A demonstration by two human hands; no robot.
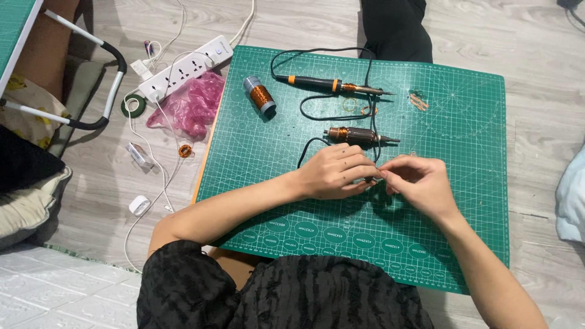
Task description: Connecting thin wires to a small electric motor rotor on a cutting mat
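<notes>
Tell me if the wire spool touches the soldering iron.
Apart. The head view shows bare green mat between the wire spool and the soldering iron; the spool lies to the left of the iron's handle.

Pale grey wood-look floor [536, 49] runs all round the spot where the work is pinched. Well away to its left stands a white-tubed folding table leg [91, 79] beside cushions [24, 201]. Below and far left lies white textured matting [61, 292]. Light is even.

Cutting mat [256, 183] on floor [536, 36]; soldering iron [332, 84] behind motor core [356, 134]; wire spool [260, 95] left; power strip [186, 67] off mat, far left.
</notes>
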